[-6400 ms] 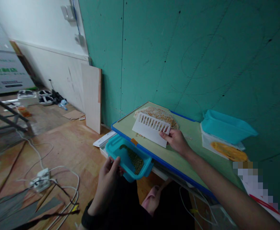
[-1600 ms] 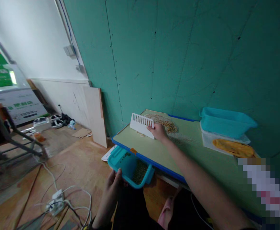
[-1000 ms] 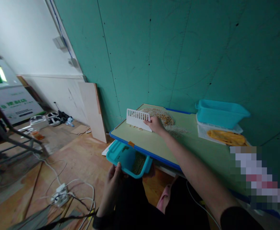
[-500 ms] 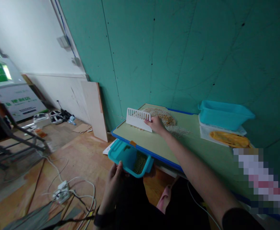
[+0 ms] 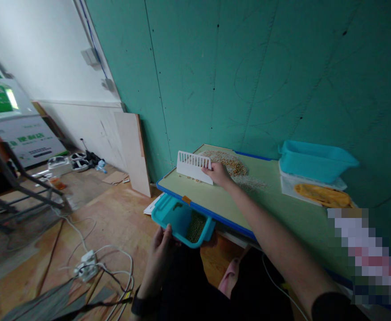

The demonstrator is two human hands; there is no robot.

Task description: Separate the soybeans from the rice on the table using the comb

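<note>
White plastic makes up the slotted scraper [image 5: 191,170], whose right end the fingers of the right hand [image 5: 219,174] grip over the worktop [image 5: 215,198], before a heap of grains [image 5: 238,168]. Left hand's [image 5: 160,247] fingers clasp the turquoise tub [image 5: 177,220] by its rim, just below the near edge. Better keep the blade level and the tub snug there, so few scatter.

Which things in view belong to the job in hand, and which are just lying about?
Job: slotted white panel (right hand), turquoise bin (left hand), green grains, table, probably the tan grains.
Lying about, apparently: power strip, leaning board, cardboard, orange cloth.
</note>
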